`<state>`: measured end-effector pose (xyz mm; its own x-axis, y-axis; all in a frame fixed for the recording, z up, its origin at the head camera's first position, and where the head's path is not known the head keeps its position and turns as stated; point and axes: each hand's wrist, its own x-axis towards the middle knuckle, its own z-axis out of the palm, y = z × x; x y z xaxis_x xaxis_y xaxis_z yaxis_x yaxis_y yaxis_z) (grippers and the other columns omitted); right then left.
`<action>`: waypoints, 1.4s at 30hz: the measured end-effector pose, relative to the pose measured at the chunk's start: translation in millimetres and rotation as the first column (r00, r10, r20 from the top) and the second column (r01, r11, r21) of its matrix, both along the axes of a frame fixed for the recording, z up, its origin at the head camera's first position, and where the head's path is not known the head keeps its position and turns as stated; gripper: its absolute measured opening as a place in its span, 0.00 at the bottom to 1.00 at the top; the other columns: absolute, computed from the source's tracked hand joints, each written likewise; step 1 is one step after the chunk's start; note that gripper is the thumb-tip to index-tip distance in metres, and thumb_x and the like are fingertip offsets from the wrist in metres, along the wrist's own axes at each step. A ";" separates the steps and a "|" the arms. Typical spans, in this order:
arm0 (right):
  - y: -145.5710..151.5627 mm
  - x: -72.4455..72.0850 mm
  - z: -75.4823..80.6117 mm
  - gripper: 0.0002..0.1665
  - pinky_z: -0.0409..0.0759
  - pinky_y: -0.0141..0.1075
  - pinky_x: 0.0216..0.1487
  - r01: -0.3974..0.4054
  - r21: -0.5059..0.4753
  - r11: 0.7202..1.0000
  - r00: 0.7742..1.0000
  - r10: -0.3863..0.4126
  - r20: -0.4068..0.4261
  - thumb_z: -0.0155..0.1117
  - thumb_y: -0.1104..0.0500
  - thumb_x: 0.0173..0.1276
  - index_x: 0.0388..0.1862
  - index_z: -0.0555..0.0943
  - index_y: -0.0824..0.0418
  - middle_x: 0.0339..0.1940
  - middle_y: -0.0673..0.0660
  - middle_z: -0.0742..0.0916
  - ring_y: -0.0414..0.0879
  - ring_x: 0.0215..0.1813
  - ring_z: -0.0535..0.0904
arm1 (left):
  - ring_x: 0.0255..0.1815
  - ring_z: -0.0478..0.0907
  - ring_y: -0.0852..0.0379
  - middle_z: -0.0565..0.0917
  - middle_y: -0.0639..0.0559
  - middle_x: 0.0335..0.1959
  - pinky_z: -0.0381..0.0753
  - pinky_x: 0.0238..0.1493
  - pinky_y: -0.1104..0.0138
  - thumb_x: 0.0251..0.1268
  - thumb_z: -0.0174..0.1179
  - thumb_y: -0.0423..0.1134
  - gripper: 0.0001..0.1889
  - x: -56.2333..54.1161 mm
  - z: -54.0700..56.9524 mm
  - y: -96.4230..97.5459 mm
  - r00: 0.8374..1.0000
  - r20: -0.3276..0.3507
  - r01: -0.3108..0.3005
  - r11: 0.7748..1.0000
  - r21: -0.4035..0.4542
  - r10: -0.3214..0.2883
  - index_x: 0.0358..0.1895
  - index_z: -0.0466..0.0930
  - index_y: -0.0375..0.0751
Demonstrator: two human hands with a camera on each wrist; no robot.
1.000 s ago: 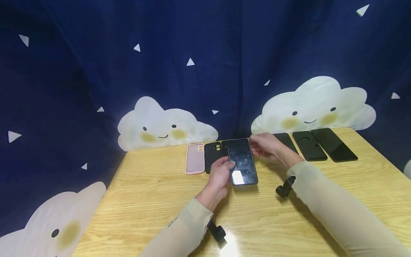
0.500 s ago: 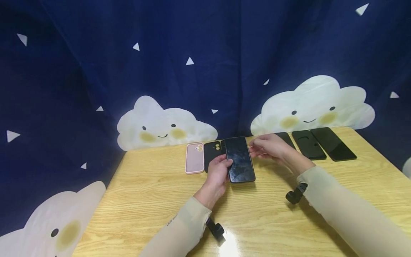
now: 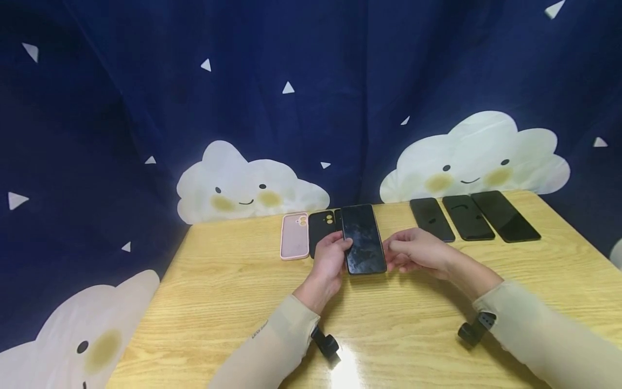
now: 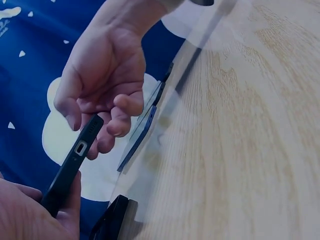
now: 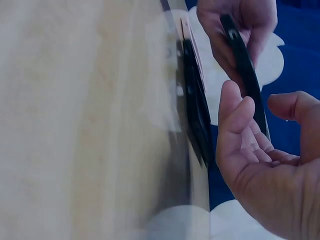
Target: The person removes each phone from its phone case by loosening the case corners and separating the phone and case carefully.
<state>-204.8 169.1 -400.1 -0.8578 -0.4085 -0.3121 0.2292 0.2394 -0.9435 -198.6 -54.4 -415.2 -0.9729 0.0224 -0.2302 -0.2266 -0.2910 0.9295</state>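
Observation:
A smartphone (image 3: pixel 364 240) with a dark screen, its edges wrapped in a black case, is held above the table. My left hand (image 3: pixel 330 262) grips it by its left edge, with the thumb on the front. In the left wrist view the phone's bottom edge (image 4: pixel 72 162) shows a charging port opening. My right hand (image 3: pixel 420 251) is beside the phone's lower right edge, fingers loosely bent, thumb apart from them. The right wrist view shows that hand (image 5: pixel 270 160) around the near end of the phone (image 5: pixel 245 65) without pinching it; whether a fingertip touches is unclear.
Left of the phone lie a pink phone case (image 3: pixel 294 236) and a black phone case (image 3: pixel 316 229); another dark one (image 3: pixel 338 216) is mostly hidden. Three dark phones (image 3: pixel 432 220) lie in a row at the back right of the wooden table (image 3: pixel 233 281). A curtain hangs behind.
My right hand has moved from the phone's upper right edge down to its lower right corner, uncovering a phone behind. The left hand still holds the phone, nearly in place.

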 end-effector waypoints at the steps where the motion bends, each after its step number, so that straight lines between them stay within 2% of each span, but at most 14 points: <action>1: -0.9 2.9 -0.3 0.19 0.84 0.32 0.32 -0.004 -0.006 1.000 1.000 0.004 0.005 0.52 0.62 0.73 0.56 0.76 0.73 0.38 0.62 0.89 0.48 0.38 0.89 | 0.28 0.83 0.63 0.88 0.47 0.44 0.80 0.27 0.72 0.73 0.57 0.30 0.13 -0.2 0.4 -0.1 1.000 -0.002 0.002 1.000 -0.001 -0.002 0.57 0.79 0.30; 5: -4.7 12.5 -2.6 0.14 0.85 0.32 0.33 -0.024 -0.040 0.999 0.999 0.026 0.026 0.53 0.64 0.70 0.51 0.74 0.71 0.35 0.63 0.89 0.50 0.39 0.90 | 0.29 0.84 0.63 0.88 0.46 0.46 0.81 0.29 0.71 0.73 0.57 0.30 0.14 -1.0 2.7 0.1 1.000 -0.008 0.009 1.000 -0.001 -0.009 0.58 0.79 0.30; 10: -6.9 17.9 -5.6 0.14 0.85 0.32 0.33 -0.035 -0.066 0.997 0.999 0.037 0.027 0.54 0.65 0.69 0.51 0.72 0.70 0.35 0.63 0.90 0.50 0.39 0.90 | 0.30 0.84 0.62 0.88 0.45 0.46 0.82 0.30 0.70 0.73 0.57 0.30 0.14 -0.8 3.4 -0.2 1.000 -0.012 0.012 1.000 0.002 -0.012 0.58 0.79 0.30; 21: -9.8 20.7 -7.0 0.20 0.85 0.32 0.34 -0.028 -0.096 0.995 0.999 0.031 0.025 0.54 0.67 0.66 0.55 0.70 0.75 0.37 0.63 0.88 0.50 0.39 0.90 | 0.28 0.84 0.62 0.88 0.49 0.42 0.81 0.27 0.71 0.74 0.56 0.31 0.15 -0.3 4.6 -1.6 1.000 -0.012 0.016 1.000 -0.011 -0.016 0.58 0.78 0.30; 27: -10.9 21.6 -7.4 0.20 0.85 0.32 0.36 -0.033 -0.105 0.994 0.999 0.035 0.019 0.54 0.68 0.66 0.55 0.70 0.76 0.38 0.65 0.89 0.49 0.39 0.90 | 0.27 0.83 0.63 0.88 0.48 0.41 0.78 0.25 0.73 0.74 0.57 0.30 0.15 0.0 4.0 -1.3 1.000 -0.013 0.008 1.000 -0.024 -0.008 0.59 0.77 0.29; 37: -12.6 22.4 -6.4 0.22 0.84 0.31 0.36 -0.027 -0.089 0.996 1.000 0.027 0.002 0.53 0.70 0.62 0.55 0.69 0.77 0.35 0.62 0.89 0.48 0.39 0.89 | 0.31 0.85 0.62 0.88 0.46 0.44 0.83 0.30 0.71 0.74 0.56 0.30 0.15 1.3 4.5 -0.9 1.000 -0.009 0.017 1.000 -0.008 -0.017 0.59 0.77 0.28; 42: -13.1 22.9 -7.5 0.19 0.84 0.32 0.36 -0.038 -0.105 0.994 0.999 0.037 -0.010 0.54 0.70 0.64 0.54 0.71 0.77 0.34 0.62 0.89 0.47 0.38 0.89 | 0.30 0.85 0.62 0.88 0.46 0.43 0.83 0.28 0.70 0.73 0.56 0.30 0.15 1.5 3.4 -0.6 1.000 -0.009 0.016 1.000 -0.012 -0.016 0.59 0.78 0.28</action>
<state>-181.9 156.0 -407.6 -0.8436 -0.4704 -0.2588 0.2144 0.1467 -0.9657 -197.0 -55.1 -411.9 -0.9745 0.0351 -0.2218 -0.2227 -0.2765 0.9348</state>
